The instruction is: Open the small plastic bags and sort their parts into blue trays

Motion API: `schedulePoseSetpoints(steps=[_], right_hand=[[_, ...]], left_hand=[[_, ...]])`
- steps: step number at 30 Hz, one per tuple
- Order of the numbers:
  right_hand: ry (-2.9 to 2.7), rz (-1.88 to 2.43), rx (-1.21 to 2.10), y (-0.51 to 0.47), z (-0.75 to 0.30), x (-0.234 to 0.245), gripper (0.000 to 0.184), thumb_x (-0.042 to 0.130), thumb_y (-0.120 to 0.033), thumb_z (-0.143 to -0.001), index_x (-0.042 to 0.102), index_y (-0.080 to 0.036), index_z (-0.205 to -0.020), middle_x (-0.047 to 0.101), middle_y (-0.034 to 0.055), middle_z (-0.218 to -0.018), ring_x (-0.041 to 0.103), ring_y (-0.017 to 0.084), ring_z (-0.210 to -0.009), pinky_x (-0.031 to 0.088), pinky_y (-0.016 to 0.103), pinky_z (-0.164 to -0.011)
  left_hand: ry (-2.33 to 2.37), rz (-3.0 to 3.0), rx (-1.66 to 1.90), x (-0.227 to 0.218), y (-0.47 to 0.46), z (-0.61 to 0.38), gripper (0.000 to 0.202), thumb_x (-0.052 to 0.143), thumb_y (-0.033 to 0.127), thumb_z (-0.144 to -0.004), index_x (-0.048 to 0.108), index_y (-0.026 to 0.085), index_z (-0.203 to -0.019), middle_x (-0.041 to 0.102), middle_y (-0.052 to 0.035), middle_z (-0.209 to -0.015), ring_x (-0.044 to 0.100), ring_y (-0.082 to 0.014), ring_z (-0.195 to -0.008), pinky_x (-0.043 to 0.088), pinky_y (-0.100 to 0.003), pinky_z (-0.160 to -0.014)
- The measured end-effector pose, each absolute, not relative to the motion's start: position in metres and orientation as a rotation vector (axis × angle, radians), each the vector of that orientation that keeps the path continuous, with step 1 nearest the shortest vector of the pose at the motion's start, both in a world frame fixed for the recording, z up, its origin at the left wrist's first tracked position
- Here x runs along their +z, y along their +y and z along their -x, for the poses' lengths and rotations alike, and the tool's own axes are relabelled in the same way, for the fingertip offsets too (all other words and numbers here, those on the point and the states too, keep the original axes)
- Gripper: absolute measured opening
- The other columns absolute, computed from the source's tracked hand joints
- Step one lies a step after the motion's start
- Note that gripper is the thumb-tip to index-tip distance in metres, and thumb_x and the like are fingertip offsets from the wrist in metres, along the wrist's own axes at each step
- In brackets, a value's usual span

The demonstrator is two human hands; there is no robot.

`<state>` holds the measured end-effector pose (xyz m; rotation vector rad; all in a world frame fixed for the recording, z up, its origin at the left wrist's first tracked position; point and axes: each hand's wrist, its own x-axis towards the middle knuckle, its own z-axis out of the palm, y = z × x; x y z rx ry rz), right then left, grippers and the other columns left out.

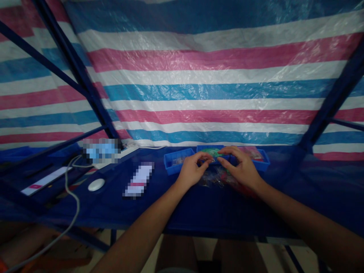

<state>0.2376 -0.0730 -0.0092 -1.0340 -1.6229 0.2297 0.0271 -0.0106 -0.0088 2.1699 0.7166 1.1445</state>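
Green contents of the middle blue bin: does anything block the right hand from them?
Nothing visible stands between the right hand and the green contents. The left hand is close beside them; one view cannot settle contact.

A person's L forearm (155,218) & R forearm (297,216), both bare, reach fwd, angling in twd ctr. L hand (193,167) curls w/ thumb & index tips close; whether they touch is too small to tell. R hand (241,167) faces it, nr but apart, fingers bent, thumb & index tips slightly parted. Thighs (176,254) show below, in shadow.
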Motion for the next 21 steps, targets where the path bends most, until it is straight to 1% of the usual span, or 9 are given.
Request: schedulePoseSetpoints(steps=[2,4,5,7,10,12,16,18,21], right_hand=[[-1.590,1.054,0.318,-0.070,-0.240,-0.012,0.035,0.077,-0.043,-0.091,0.073,-0.030,-0.124,0.076,0.0071,-0.121,0.070,0.029,-0.109,0.055,0.048,-0.100],[-1.634,1.048,0.391,-0.068,-0.242,-0.013,0.032,0.076,-0.044,-0.092,0.075,-0.029,-0.120,0.077,0.0067,-0.116,0.071,0.028,-0.106,0.056,0.046,-0.097],[-1.664,1.041,0.402,-0.067,-0.243,-0.014,0.027,0.075,-0.044,-0.092,0.077,-0.028,-0.114,0.078,0.0064,-0.111,0.072,0.028,-0.104,0.056,0.045,-0.096],[-1.697,1.026,0.385,-0.066,-0.243,-0.013,0.019,0.073,-0.044,-0.094,0.080,-0.027,-0.102,0.078,0.0060,-0.103,0.072,0.027,-0.099,0.055,0.044,-0.094],[-1.699,1.010,0.362,-0.065,-0.243,-0.013,0.017,0.073,-0.043,-0.094,0.080,-0.028,-0.098,0.077,0.0058,-0.100,0.071,0.026,-0.096,0.055,0.044,-0.091],[-1.708,1.016,0.351,-0.065,-0.242,-0.013,0.016,0.072,-0.042,-0.095,0.079,-0.028,-0.097,0.077,0.0057,-0.100,0.071,0.026,-0.096,0.055,0.044,-0.092],[-1.750,1.048,0.314,-0.066,-0.241,-0.014,0.016,0.067,-0.040,-0.098,0.078,-0.028,-0.096,0.077,0.0052,-0.098,0.071,0.027,-0.094,0.056,0.045,-0.090],[-1.800,1.064,0.301,-0.067,-0.240,-0.014,0.016,0.066,-0.039,-0.098,0.077,-0.028,-0.096,0.077,0.0051,-0.098,0.072,0.027,-0.094,0.057,0.045,-0.088],[-1.939,1.050,0.301,-0.072,-0.237,-0.015,0.014,0.069,-0.038,-0.097,0.078,-0.030,-0.104,0.078,0.0060,-0.104,0.072,0.028,-0.101,0.057,0.048,-0.093]], left_hand=[[0.698,-2.188,1.121,-0.008,-0.014,-0.028,0.031,0.069,0.032,-0.097,0.067,0.024,-0.126,0.081,-0.0044,-0.108,0.076,-0.0205,-0.093,0.059,-0.033,-0.085],[0.700,-2.237,1.077,-0.007,-0.017,-0.027,0.055,0.071,0.030,-0.096,0.052,0.027,-0.147,0.081,-0.0032,-0.109,0.076,-0.0196,-0.086,0.059,-0.034,-0.086],[0.701,-2.270,1.059,-0.006,-0.018,-0.027,0.062,0.071,0.029,-0.095,0.047,0.028,-0.152,0.081,-0.0026,-0.110,0.075,-0.0193,-0.086,0.059,-0.035,-0.087],[0.696,-2.331,1.067,-0.005,-0.019,-0.026,0.053,0.070,0.027,-0.096,0.054,0.028,-0.146,0.081,-0.0022,-0.111,0.076,-0.0196,-0.090,0.058,-0.035,-0.090],[0.653,-2.480,1.131,-0.002,-0.016,-0.021,0.019,0.064,0.026,-0.100,0.072,0.024,-0.117,0.080,-0.0041,-0.111,0.073,-0.0215,-0.103,0.056,-0.037,-0.096],[0.640,-2.631,1.158,0.002,-0.012,-0.014,0.020,0.060,0.023,-0.101,0.075,0.025,-0.113,0.079,-0.0052,-0.112,0.070,-0.0234,-0.109,0.053,-0.042,-0.103],[0.882,-2.778,1.259,0.011,0.001,0.007,0.031,0.055,0.016,-0.100,0.075,0.025,-0.122,0.075,-0.0065,-0.124,0.064,-0.0258,-0.119,0.048,-0.047,-0.110],[1.097,-2.786,1.255,0.012,0.010,0.019,0.033,0.055,0.015,-0.098,0.075,0.024,-0.123,0.074,-0.0080,-0.125,0.062,-0.0274,-0.121,0.048,-0.048,-0.109],[1.326,-2.794,1.108,0.011,0.022,0.032,0.029,0.057,0.017,-0.095,0.079,0.021,-0.113,0.076,-0.0102,-0.116,0.064,-0.0291,-0.114,0.050,-0.047,-0.105]])
